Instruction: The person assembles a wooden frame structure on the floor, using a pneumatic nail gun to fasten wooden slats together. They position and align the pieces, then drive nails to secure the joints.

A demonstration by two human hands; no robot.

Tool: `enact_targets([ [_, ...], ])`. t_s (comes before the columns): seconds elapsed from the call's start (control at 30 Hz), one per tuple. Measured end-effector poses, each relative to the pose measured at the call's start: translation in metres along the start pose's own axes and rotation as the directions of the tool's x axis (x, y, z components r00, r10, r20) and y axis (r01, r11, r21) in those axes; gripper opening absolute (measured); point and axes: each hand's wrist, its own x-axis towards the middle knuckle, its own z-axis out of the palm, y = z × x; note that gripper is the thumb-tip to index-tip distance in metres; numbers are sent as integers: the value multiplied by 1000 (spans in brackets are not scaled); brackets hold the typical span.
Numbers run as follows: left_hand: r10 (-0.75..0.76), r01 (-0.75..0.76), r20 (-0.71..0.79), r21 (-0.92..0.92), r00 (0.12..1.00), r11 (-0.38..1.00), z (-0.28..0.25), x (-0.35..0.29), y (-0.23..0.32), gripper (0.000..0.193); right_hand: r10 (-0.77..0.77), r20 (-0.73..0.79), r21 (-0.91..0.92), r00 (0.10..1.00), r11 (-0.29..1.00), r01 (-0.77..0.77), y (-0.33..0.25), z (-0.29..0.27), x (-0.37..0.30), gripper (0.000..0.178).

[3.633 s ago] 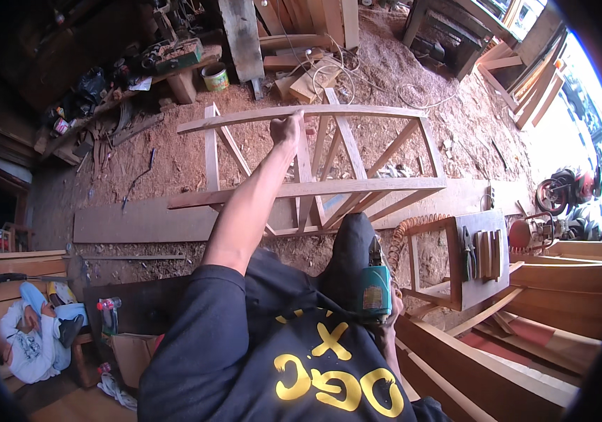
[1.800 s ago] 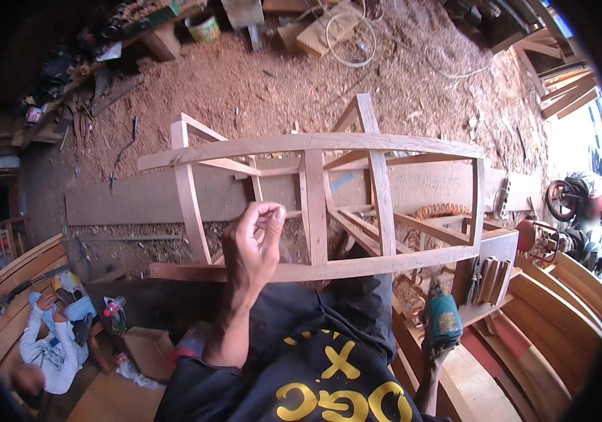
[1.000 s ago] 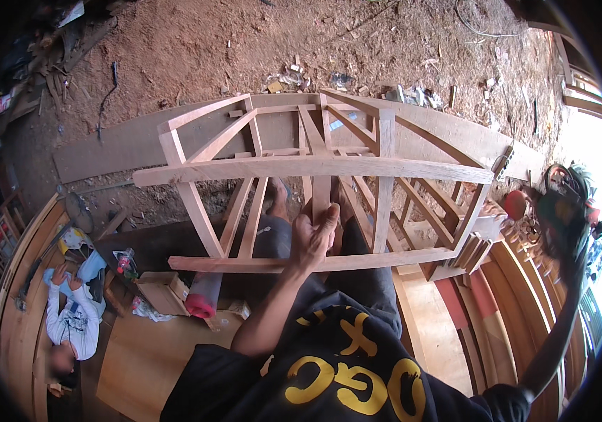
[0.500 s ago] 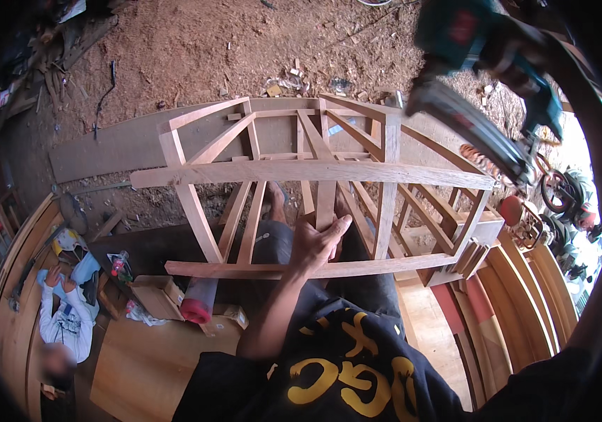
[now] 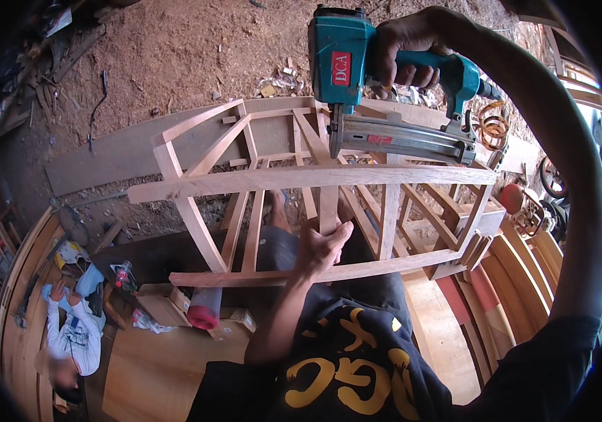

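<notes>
A wooden frame (image 5: 258, 179) of pale slats and crosspieces lies across my lap. My left hand (image 5: 320, 247) is wrapped round the lower end of a middle upright slat (image 5: 328, 204), just above the frame's near rail (image 5: 378, 267). Gripped by its handle, a teal pneumatic nail gun (image 5: 345, 63) is in my right hand (image 5: 406, 53). Its nose points down at the far side of the frame's middle rail, by the top of the held slat. Whether the tip touches the wood I cannot tell. The silver magazine (image 5: 406, 139) extends rightward above that rail.
A coiled orange air hose (image 5: 493, 126) hangs from the gun's rear. At lower left a person in a white shirt (image 5: 75, 341) sits near a cardboard box (image 5: 163, 304) and a red-ended roll (image 5: 204, 313). Stacked curved boards (image 5: 526, 281) stand at right. Wood shavings (image 5: 195, 49) cover the ground beyond.
My right hand has brought the nail gun leftward from the upper right to over the frame's middle. My left hand keeps its grip on the slat.
</notes>
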Motion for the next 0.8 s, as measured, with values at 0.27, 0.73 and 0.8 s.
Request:
enact_targets([
  [0.27, 81, -80, -22, 12, 997, 997, 6, -1, 5, 31, -5, -68, -28, 998, 1000, 3, 5, 6, 13, 20],
  [0.73, 132, -246, -244, -530, 961, 812, -52, 0, 10, 34, -195, -344, 44, 919, 974, 224, 53, 22, -31, 36],
  [0.8, 181, -248, -205, -370, 962, 896, -50, -4, 3, 32, -275, -374, -45, 886, 959, 279, 61, 31, -34, 34],
])
